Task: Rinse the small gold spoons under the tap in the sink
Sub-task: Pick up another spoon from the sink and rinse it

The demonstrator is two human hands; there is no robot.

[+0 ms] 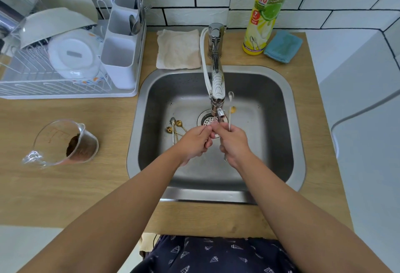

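Even, soft daylight-like illumination, shadows faint; mild glare on the steel sink point(287, 104) rim and tap point(216, 35); wide-angle bending at frame edges; slight overall softness, hands marginally blurred.

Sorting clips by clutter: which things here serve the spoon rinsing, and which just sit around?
In use: tap, sink, spoons on the sink floor, spoons held in the right hand, left hand.
Idle: dish rack, cloth, soap bottle, sponge, jug.

Bottle point(265, 13) brand line: large blue non-Latin script, not transcribed
Bottle red badge: "7", "NEW"
Bottle, smaller lettering: too small to read
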